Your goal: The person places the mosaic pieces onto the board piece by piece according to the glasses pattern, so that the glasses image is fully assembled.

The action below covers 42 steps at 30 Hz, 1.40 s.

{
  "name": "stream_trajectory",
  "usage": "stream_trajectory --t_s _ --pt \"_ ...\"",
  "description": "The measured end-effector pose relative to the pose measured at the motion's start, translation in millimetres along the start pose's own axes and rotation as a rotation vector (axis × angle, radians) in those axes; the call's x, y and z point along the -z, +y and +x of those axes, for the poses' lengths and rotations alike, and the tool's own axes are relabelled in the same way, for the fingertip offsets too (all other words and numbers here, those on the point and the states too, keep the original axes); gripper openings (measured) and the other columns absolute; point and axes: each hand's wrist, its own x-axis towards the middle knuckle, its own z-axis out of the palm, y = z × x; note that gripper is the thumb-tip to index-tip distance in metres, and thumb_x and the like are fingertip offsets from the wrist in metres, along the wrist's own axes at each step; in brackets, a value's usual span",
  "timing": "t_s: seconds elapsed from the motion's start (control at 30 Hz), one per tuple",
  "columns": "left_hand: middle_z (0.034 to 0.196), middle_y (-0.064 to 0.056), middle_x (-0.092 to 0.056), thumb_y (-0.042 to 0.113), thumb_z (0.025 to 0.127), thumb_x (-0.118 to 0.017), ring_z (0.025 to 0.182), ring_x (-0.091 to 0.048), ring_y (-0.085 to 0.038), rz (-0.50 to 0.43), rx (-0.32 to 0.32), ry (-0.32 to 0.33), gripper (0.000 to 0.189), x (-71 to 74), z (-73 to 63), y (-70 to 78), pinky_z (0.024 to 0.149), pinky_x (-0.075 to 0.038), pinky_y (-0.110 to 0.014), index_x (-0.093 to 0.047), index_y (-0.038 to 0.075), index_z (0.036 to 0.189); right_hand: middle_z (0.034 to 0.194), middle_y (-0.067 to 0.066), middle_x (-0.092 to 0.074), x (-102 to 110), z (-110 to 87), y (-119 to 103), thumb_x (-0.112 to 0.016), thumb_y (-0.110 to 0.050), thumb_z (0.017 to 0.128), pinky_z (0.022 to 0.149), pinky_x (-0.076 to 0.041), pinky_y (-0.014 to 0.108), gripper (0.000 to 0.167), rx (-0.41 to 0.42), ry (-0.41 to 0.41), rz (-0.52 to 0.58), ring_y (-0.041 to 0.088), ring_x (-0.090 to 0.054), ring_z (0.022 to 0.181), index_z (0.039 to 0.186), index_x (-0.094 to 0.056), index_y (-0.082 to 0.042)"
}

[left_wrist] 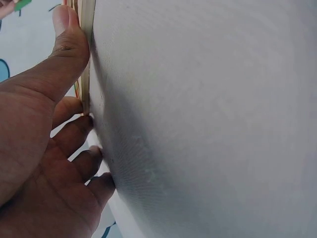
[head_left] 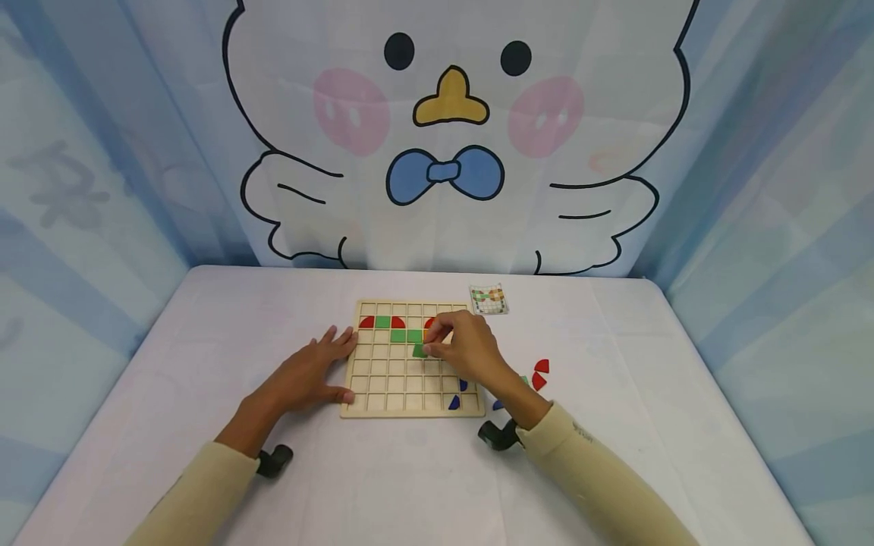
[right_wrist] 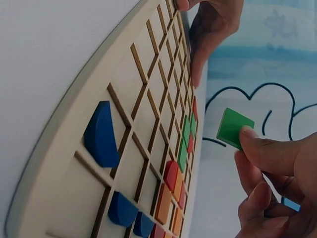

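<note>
A wooden grid board (head_left: 388, 385) lies on the table with coloured pieces in some of its squares. My right hand (head_left: 471, 347) pinches a green square tile (right_wrist: 234, 128) between thumb and fingertips, held above the board. At the board's left side rests my left hand (head_left: 307, 377), fingers spread, its thumb (left_wrist: 61, 25) on the board's edge. Red quarter-circle pieces (head_left: 367, 322) and green squares (head_left: 399, 336) fill cells in the upper rows. Blue curved pieces (right_wrist: 101, 135) sit near the right side, and orange pieces (right_wrist: 163, 204) show beyond them in the right wrist view.
A small printed pattern card (head_left: 488, 301) lies behind the board's far right corner. Loose red pieces (head_left: 542, 366), a green piece (head_left: 524, 379) and a blue piece (head_left: 498, 406) lie right of the board, partly behind my right forearm. A curtain with a cartoon figure hangs behind the table.
</note>
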Motion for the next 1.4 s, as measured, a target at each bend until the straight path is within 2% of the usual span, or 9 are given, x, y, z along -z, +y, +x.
stream_trajectory --t_s 0.3,0.77,1.07,1.4 --pt "0.177 -0.013 -0.023 0.048 0.082 -0.089 0.164 -0.015 -0.047 -0.005 0.011 -0.015 0.111 1.2 0.2 0.6 0.127 -0.026 -0.071 -0.028 0.014 0.169 0.078 -0.008 -0.07 -16.1 17.1 -20.5 -0.088 -0.02 0.089 0.07 -0.047 0.031 0.016 0.049 -0.015 -0.006 0.013 -0.063 0.084 0.082 -0.074 -0.022" --pt "0.177 -0.013 -0.023 0.046 0.083 -0.089 0.163 -0.016 -0.049 -0.018 -0.002 -0.012 0.111 1.6 -0.4 -0.5 0.126 -0.026 -0.072 -0.027 0.013 0.169 0.074 -0.007 -0.068 -44.4 48.2 -38.4 -0.088 -0.021 0.089 0.06 -0.043 0.027 0.016 0.04 -0.038 -0.036 0.013 -0.06 0.073 0.08 -0.074 -0.022" --pt "0.176 -0.016 -0.024 0.043 0.083 -0.089 0.163 -0.017 -0.049 -0.015 -0.035 -0.004 0.11 2.9 -2.2 -2.0 0.127 -0.026 -0.07 -0.029 0.009 0.168 0.079 -0.008 -0.068 -63.9 63.3 -48.7 -0.085 -0.022 0.093 0.064 -0.046 0.027 0.013 0.01 -0.07 -0.071 0.012 -0.06 0.076 0.085 -0.075 -0.022" --pt "0.176 -0.016 -0.024 0.043 0.082 -0.089 0.164 -0.016 -0.048 -0.023 -0.055 0.003 0.109 1.9 -1.9 -2.5 0.128 -0.024 -0.069 -0.029 0.008 0.167 0.081 -0.008 -0.07 -76.6 74.2 -46.1 -0.083 -0.02 0.095 0.064 -0.047 0.029 0.013 0.018 -0.069 -0.125 0.012 -0.062 0.074 0.085 -0.075 -0.021"
